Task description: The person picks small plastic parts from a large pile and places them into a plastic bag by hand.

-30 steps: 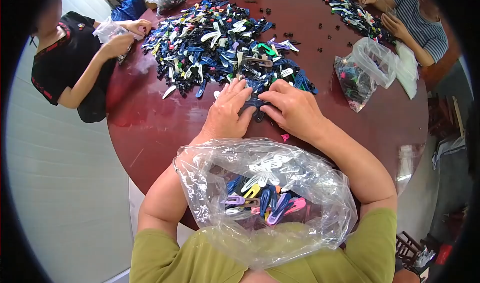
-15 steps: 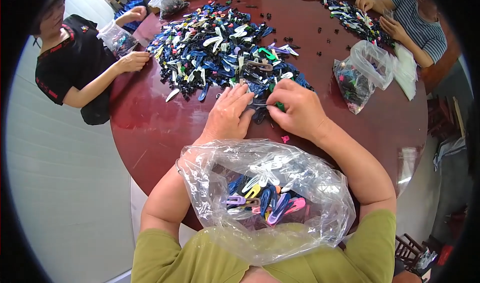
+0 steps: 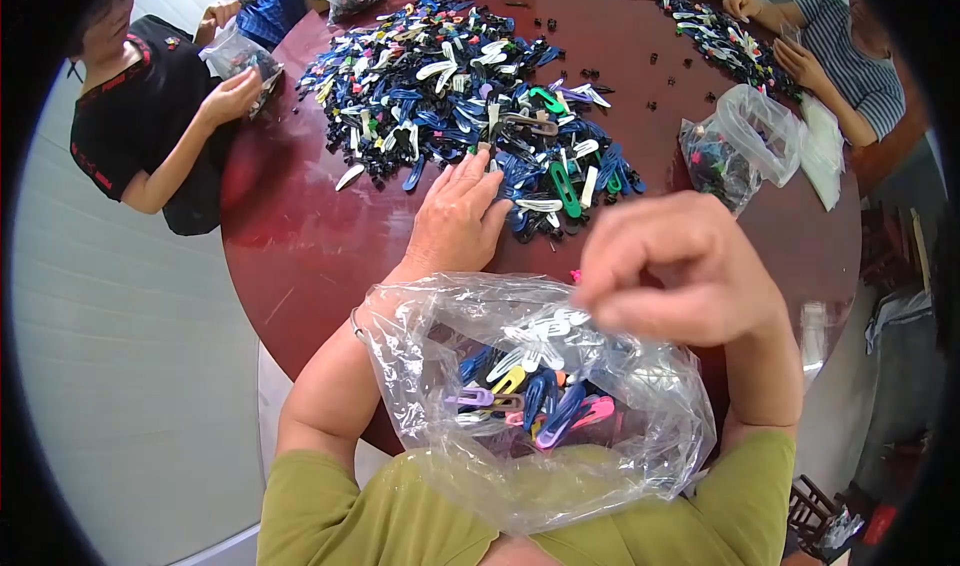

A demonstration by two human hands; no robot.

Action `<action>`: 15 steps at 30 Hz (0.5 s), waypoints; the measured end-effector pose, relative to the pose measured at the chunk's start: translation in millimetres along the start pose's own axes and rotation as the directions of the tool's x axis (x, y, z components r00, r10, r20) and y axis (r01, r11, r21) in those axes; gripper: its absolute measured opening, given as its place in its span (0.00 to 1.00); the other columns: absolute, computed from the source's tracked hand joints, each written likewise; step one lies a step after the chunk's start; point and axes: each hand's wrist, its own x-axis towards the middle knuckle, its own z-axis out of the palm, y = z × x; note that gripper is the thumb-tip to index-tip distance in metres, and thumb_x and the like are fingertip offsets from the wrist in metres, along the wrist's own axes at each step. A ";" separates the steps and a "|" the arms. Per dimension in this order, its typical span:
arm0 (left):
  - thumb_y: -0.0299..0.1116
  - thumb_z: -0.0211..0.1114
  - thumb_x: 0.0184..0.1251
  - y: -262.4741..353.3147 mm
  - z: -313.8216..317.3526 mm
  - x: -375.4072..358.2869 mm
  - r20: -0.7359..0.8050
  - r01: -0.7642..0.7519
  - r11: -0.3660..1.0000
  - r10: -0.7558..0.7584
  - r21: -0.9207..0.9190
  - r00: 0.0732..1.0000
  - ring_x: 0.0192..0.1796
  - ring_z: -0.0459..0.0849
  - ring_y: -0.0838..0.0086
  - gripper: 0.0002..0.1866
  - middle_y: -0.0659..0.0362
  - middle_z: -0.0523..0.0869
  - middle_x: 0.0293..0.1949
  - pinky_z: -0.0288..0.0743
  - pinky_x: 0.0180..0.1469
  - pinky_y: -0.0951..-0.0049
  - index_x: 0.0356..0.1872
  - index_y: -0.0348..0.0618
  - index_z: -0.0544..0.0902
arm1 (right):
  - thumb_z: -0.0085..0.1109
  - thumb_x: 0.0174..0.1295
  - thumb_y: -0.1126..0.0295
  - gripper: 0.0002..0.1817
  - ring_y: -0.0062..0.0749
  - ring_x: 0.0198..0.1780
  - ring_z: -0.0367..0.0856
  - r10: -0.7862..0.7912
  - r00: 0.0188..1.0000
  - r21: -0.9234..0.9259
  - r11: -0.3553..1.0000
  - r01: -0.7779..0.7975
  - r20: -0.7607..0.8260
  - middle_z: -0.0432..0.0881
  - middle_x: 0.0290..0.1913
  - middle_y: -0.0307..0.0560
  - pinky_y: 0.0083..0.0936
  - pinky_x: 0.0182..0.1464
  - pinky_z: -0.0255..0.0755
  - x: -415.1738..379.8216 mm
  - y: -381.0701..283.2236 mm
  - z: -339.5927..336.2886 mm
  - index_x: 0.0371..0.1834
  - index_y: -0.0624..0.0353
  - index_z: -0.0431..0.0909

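A large pile of hair clips, mostly blue, black and white, covers the middle of the red table. At its near edge my left hand lies with fingers spread, fingertips touching the clips. My right hand is blurred above the right rim of an open clear plastic bag; its thumb and fingers are curled, and anything between them is too smeared to make out. Inside the bag lie purple, yellow, pink, white and blue clips. A green clip rests at the pile's near right side.
A person in black at the left holds a small bag of clips. Another in a striped shirt handles a second pile at the back right. A clear bag stands on the right side of the table.
My right hand has moved from the pile toward me, over the bag. My left hand has stayed at the pile's edge. The person at the left has lifted a hand away from the table.
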 end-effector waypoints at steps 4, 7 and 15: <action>0.29 0.63 0.63 -0.7 -0.4 0.1 0.016 -0.038 0.998 0.037 0.053 0.999 0.64 0.74 0.49 0.16 0.42 0.79 0.58 0.66 0.66 0.57 0.51 0.34 0.80 | 0.65 0.55 0.73 0.05 0.29 0.29 0.81 -0.005 0.962 -0.457 0.881 -0.125 -0.273 0.81 0.31 0.45 0.24 0.32 0.73 12.6 65.2 3.6 0.34 0.60 0.84; 0.28 0.63 0.63 -2.1 1.3 -0.2 0.010 -0.059 0.997 0.058 0.052 0.998 0.64 0.75 0.50 0.15 0.44 0.80 0.58 0.66 0.66 0.57 0.51 0.34 0.81 | 0.66 0.55 0.70 0.07 0.40 0.33 0.82 -0.066 0.965 -0.670 0.731 -0.126 -0.253 0.80 0.36 0.46 0.31 0.35 0.76 11.7 98.0 8.1 0.36 0.59 0.83; 0.26 0.64 0.62 -3.8 4.1 0.5 -0.048 -0.070 0.994 0.066 -0.083 0.997 0.59 0.80 0.53 0.12 0.47 0.84 0.52 0.70 0.62 0.58 0.46 0.37 0.83 | 0.66 0.54 0.69 0.07 0.40 0.33 0.82 -0.053 0.968 -0.720 0.679 -0.144 -0.244 0.80 0.34 0.47 0.31 0.34 0.75 16.3 104.7 12.3 0.33 0.59 0.83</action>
